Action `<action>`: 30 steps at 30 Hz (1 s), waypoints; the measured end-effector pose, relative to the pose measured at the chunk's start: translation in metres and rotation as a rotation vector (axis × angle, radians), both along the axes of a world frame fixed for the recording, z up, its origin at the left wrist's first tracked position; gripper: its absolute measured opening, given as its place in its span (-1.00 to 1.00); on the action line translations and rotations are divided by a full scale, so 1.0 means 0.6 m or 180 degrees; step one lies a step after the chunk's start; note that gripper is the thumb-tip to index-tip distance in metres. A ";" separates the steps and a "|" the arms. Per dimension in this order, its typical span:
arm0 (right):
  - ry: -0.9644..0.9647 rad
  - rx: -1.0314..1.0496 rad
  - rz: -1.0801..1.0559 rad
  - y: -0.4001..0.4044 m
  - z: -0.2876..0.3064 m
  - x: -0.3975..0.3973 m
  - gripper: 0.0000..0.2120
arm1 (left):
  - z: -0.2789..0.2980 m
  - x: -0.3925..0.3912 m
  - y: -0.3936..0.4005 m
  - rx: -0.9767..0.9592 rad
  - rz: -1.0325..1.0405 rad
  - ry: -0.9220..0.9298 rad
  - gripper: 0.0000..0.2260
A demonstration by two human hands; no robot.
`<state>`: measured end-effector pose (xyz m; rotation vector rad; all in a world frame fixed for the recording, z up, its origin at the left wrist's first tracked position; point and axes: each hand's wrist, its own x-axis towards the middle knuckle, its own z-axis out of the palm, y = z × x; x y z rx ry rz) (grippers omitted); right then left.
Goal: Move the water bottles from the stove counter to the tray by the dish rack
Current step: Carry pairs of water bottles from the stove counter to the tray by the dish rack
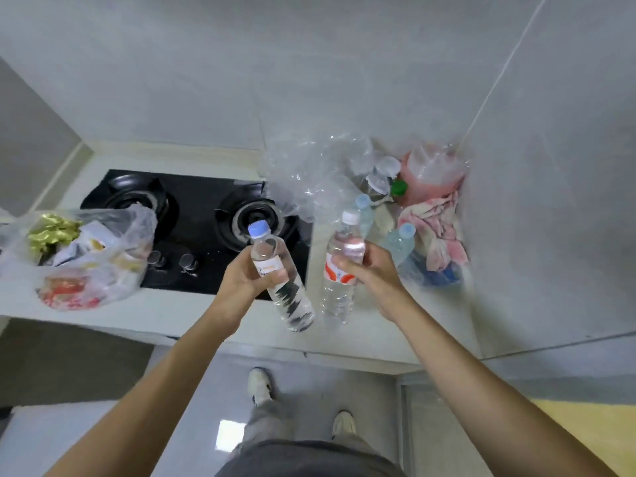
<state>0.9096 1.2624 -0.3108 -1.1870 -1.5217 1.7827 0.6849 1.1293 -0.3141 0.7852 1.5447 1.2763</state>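
Observation:
My left hand (pixel 248 281) grips a clear water bottle with a blue cap (pixel 290 297) around its middle, tilted above the front edge of the stove counter (pixel 192 313). In my right hand (pixel 370 266) is a second clear bottle with a white cap and red-and-white label (pixel 339 297), held upright just right of the first. Two more blue-capped bottles (pixel 401 244) stand behind my right hand in the counter's corner. No tray or dish rack is in view.
A black two-burner gas stove (pixel 192 218) lies left of the bottles. A plastic bag of packets (pixel 93 256) sits at the counter's left. Crumpled clear plastic (pixel 309 173), a pink container (pixel 432 177) and a pink-and-white cloth (pixel 437 232) fill the right corner by the wall.

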 end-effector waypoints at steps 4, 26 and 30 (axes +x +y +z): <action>0.0466 -0.0509 0.0233 -0.055 0.050 -0.079 -0.67 | 0.050 -0.005 -0.107 0.0264 0.0784 -0.0324 -0.66; 0.0579 -0.1959 0.3551 -0.888 0.193 -0.657 -0.34 | 0.177 -0.215 -1.025 0.1012 0.4368 -0.0787 -0.20; 0.0487 -0.1980 0.4196 -1.074 0.195 -0.730 -0.40 | 0.190 -0.217 -1.185 0.1270 0.4931 -0.0671 -0.31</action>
